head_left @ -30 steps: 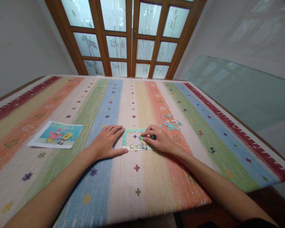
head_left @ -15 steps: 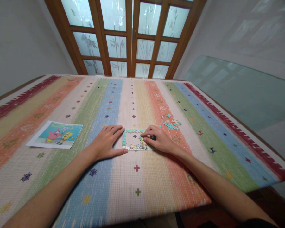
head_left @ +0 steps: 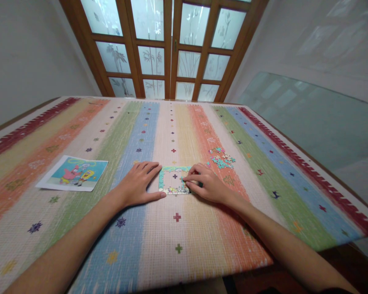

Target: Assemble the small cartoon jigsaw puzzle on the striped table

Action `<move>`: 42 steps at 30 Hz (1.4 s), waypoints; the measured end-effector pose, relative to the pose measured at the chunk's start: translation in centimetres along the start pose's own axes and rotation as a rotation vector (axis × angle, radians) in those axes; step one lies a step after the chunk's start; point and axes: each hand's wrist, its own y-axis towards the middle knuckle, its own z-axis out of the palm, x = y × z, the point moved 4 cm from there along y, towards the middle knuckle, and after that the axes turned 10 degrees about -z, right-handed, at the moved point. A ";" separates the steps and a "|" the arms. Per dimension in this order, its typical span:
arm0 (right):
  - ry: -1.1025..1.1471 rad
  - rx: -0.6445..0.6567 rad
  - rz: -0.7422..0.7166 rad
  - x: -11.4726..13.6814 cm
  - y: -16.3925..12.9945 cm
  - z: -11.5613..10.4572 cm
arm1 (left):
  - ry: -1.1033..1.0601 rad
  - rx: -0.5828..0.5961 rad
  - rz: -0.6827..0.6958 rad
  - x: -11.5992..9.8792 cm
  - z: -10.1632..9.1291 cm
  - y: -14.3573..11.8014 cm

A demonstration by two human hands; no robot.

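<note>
A rectangular border of joined jigsaw pieces [head_left: 175, 190] lies flat on the striped cloth, its middle showing bare cloth. My left hand [head_left: 140, 182] rests at the border's left side, thumb and fingers spread apart around the corner edges. Over the right side is my right hand [head_left: 207, 182], its thumb and fingertips pinched together at the inner edge. What the pinch holds, if anything, is too small and covered to make out. Part of the border's right side is hidden under that hand.
A heap of loose jigsaw pieces [head_left: 222, 158] lies beyond my right hand. To the left is a printed cartoon picture [head_left: 76, 174] on paper. The striped tablecloth [head_left: 177, 232] covers the table, and glass-paned wooden doors [head_left: 168, 49] stand behind it.
My right hand's fingertips have shifted slightly along the border's right side and stay pinched. The left hand keeps its place at the border. The whole view has moved a little.
</note>
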 end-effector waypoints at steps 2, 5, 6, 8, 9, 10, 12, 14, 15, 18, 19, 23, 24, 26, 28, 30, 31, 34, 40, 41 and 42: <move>-0.037 0.008 -0.026 0.1 0.0 0.1 | 0.002 0.005 -0.002 0.0 0.0 0.0; -0.098 0.033 -0.066 0.1 -0.1 0.2 | -0.004 0.010 -0.003 -0.1 -0.1 0.0; -0.119 0.046 -0.077 0.2 -0.2 0.3 | -0.009 0.009 -0.003 -0.1 -0.1 0.0; -0.153 0.071 -0.092 0.3 -0.2 0.3 | -0.015 0.006 0.001 -0.1 -0.1 0.0; -0.166 0.081 -0.099 0.4 -0.3 0.3 | -0.015 0.005 0.003 -0.1 -0.2 0.0; -0.177 0.088 -0.104 0.5 -0.3 0.3 | -0.015 0.004 0.004 -0.1 -0.1 0.0; -0.195 0.098 -0.113 0.7 -0.3 0.2 | -0.018 0.001 0.002 0.0 -0.1 0.0; -0.204 0.109 -0.119 0.8 -0.3 0.2 | -0.022 -0.001 -0.003 0.0 -0.1 0.0; -0.205 0.113 -0.119 0.9 -0.3 0.2 | -0.023 -0.001 -0.006 0.0 -0.1 0.0; -0.194 0.106 -0.115 0.9 -0.3 0.2 | -0.018 0.002 -0.015 0.0 0.0 0.0; -0.189 0.100 -0.115 0.9 -0.4 0.3 | -0.016 0.001 -0.015 0.1 0.0 0.0; -0.195 0.099 -0.126 0.9 -0.5 0.4 | -0.014 -0.006 -0.007 0.0 -0.1 0.0; -0.202 0.100 -0.130 0.9 -0.5 0.4 | -0.013 -0.005 -0.007 0.0 -0.1 0.0; -0.213 0.099 -0.140 0.9 -0.5 0.4 | -0.004 0.002 -0.007 0.0 -0.1 0.0; -0.215 0.094 -0.146 0.9 -0.4 0.4 | 0.006 0.012 -0.006 0.0 -0.1 0.0; -0.207 0.086 -0.143 0.9 -0.4 0.3 | 0.016 0.021 -0.005 0.1 0.0 0.0; -0.201 0.080 -0.140 0.9 -0.4 0.3 | 0.020 0.024 -0.003 0.1 0.0 0.0; -0.182 0.059 -0.129 0.9 -0.4 0.4 | 0.033 0.030 0.004 0.1 0.0 0.1; -0.092 -0.013 -0.087 0.3 -0.4 -0.4 | 0.049 0.032 0.004 0.3 0.2 0.0; -0.091 -0.026 -0.064 -0.2 -0.5 -0.8 | 0.050 0.032 0.004 0.2 0.1 0.0; -0.096 -0.035 -0.034 -0.7 -0.5 -1.3 | 0.049 0.033 0.005 0.2 0.1 0.0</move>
